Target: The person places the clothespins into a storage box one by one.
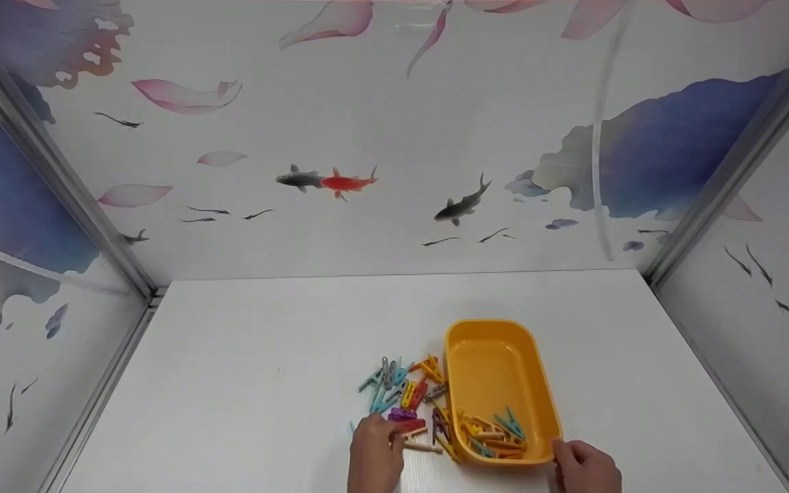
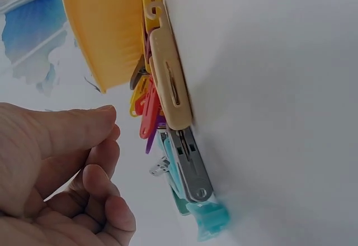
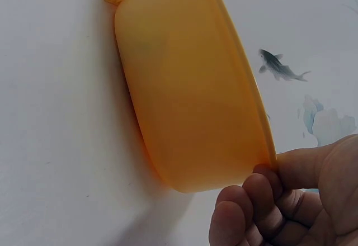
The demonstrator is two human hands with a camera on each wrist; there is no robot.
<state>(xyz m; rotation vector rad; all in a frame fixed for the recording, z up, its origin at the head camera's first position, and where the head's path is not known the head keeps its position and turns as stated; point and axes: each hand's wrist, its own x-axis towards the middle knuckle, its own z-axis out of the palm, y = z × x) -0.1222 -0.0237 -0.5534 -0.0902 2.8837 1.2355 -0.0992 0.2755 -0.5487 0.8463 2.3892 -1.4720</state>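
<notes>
A yellow plastic basket (image 1: 494, 370) stands on the table with several clothespins (image 1: 511, 426) in its near end. My right hand (image 1: 586, 467) pinches the rim at the near right corner; in the right wrist view the thumb lies on one side of the rim and curled fingers on the other. Left of the basket lies a loose pile of clothespins in teal, grey, yellow, red, purple and tan. Over the pile's near left side is my left hand (image 1: 375, 448), its fingers loosely bent and holding nothing in the left wrist view, beside a tan clothespin (image 2: 170, 81) and a grey one (image 2: 193, 168).
The white table (image 1: 244, 370) is enclosed by a back panel (image 1: 381, 123) and side panels printed with fish and petals. Metal frame strips (image 1: 86, 178) run along the panel corners. Some clothespins lie right against the basket's left wall.
</notes>
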